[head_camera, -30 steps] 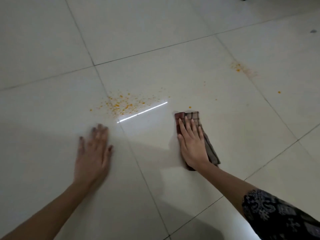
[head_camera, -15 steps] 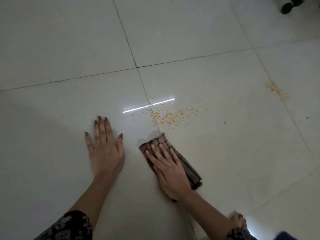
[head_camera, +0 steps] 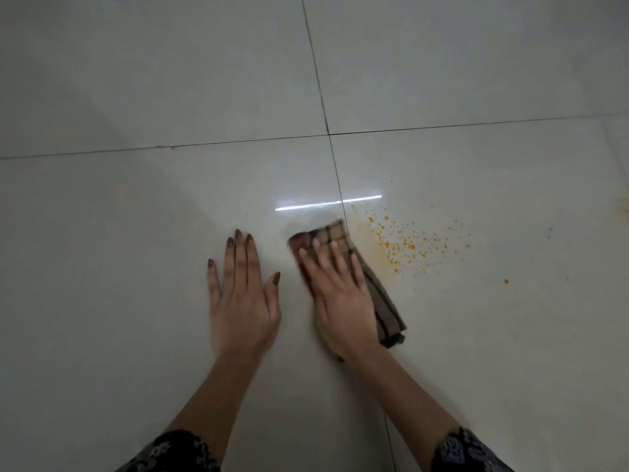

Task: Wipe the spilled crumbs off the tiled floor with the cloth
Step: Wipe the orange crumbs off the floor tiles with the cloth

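A folded brown checked cloth [head_camera: 383, 294] lies flat on the pale tiled floor [head_camera: 136, 233]. My right hand [head_camera: 340, 301] presses down on it with straight fingers, covering most of its left part. Orange crumbs [head_camera: 405, 245] are scattered on the tile just right of the cloth's far end, with a faint orange smear beside the cloth. One stray crumb [head_camera: 506, 281] lies further right. My left hand [head_camera: 243, 298] rests flat on the bare tile to the left of the cloth, fingers spread.
Dark grout lines [head_camera: 328, 134] cross just beyond the hands. A bright strip of reflected light [head_camera: 326, 202] lies on the floor ahead of the cloth. A faint orange stain [head_camera: 624, 207] shows at the right edge.
My right hand has slid the cloth left along the floor, up to the near left edge of the crumb patch. The left hand stays flat on the tile, now close beside the cloth.
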